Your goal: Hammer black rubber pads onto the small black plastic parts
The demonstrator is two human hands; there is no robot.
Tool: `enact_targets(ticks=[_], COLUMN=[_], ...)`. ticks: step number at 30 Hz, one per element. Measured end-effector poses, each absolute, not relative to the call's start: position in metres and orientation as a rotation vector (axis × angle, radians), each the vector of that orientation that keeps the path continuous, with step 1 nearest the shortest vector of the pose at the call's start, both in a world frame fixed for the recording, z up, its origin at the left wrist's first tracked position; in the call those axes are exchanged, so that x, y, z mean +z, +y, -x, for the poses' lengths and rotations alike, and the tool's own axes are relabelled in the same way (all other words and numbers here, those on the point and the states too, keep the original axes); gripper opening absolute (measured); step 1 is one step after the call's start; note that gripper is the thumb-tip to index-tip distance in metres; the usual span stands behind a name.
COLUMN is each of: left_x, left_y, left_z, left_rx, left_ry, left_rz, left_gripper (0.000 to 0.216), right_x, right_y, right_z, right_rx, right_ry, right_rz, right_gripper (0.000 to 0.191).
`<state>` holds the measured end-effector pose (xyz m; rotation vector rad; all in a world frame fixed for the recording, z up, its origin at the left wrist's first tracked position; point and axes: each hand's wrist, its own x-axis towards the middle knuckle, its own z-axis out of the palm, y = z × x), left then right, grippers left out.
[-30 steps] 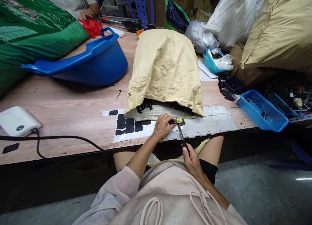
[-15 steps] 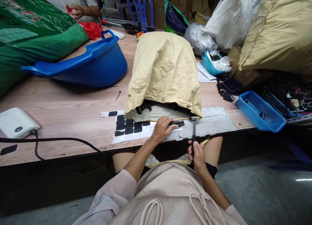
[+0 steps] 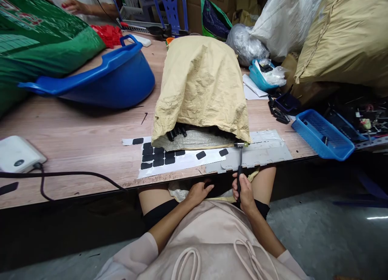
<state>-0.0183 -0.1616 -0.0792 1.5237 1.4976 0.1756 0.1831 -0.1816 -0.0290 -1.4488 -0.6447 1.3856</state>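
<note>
My right hand (image 3: 244, 191) is closed round the black handle of a small hammer (image 3: 240, 162), whose head rests on the grey plastic sheet (image 3: 263, 154) at the table's near edge. My left hand (image 3: 198, 192) is down at my lap below the table edge, fingers curled, near a crumpled bag; whether it holds anything is hidden. On the table lies a white backing sheet (image 3: 182, 162) with several black pads (image 3: 156, 156), two loose ones (image 3: 201, 155) further right. A tan woven sack (image 3: 200, 85) lies open toward me, with black parts (image 3: 177, 133) at its mouth.
A blue tub (image 3: 115, 77) and a green sack (image 3: 39, 37) lie at the left. A white device (image 3: 18, 154) with a black cable (image 3: 75, 175) sits near left. Blue baskets (image 3: 323, 134) and black parts are at the right. Another person's hand (image 3: 71, 5) works at the far left.
My left hand has let go of the black part on the sheet and dropped to my lap. The hammer swung right off the part and now rests still.
</note>
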Motion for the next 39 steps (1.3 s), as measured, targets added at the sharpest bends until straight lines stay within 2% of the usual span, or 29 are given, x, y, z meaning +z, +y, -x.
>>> enact_targets(ticks=[3, 6, 8, 11, 14, 23, 31, 39], left_x=[-0.058, -0.019, 0.009, 0.041, 0.055, 0.044, 0.054, 0.023], left_y=[-0.157, -0.149, -0.132, -0.089, -0.042, 0.006, -0.039, -0.083], left_z=[0.010, 0.009, 0.016, 0.037, 0.056, 0.062, 0.068, 0.034], left_rx=[0.127, 0.219, 0.377, 0.636, 0.721, 0.418, 0.430, 0.683], left_ry=[1.355, 1.160, 1.209, 1.763, 2.295, 2.421, 2.404, 1.718], left_rz=[-1.548, -1.577, -1.579, -1.616, -1.618, -1.513, -1.546, -2.161], left_gripper=[0.055, 0.046, 0.039, 0.036, 0.035, 0.034, 0.020, 0.006], right_x=[-0.029, -0.029, -0.030, -0.032, -0.035, -0.036, -0.034, -0.035], right_y=[-0.182, -0.181, -0.181, -0.181, -0.181, -0.182, -0.182, -0.183], right_z=[-0.185, -0.186, -0.186, -0.184, -0.183, -0.182, -0.181, -0.181], right_rx=[1.397, 1.396, 1.392, 1.390, 1.381, 1.372, 1.386, 1.364], right_ry=[-0.646, -0.653, -0.653, -0.654, -0.661, -0.668, -0.652, -0.659], right_rz=[1.447, 1.450, 1.453, 1.443, 1.425, 1.431, 1.416, 1.426], right_gripper=[0.055, 0.056, 0.057, 0.054, 0.053, 0.053, 0.054, 0.052])
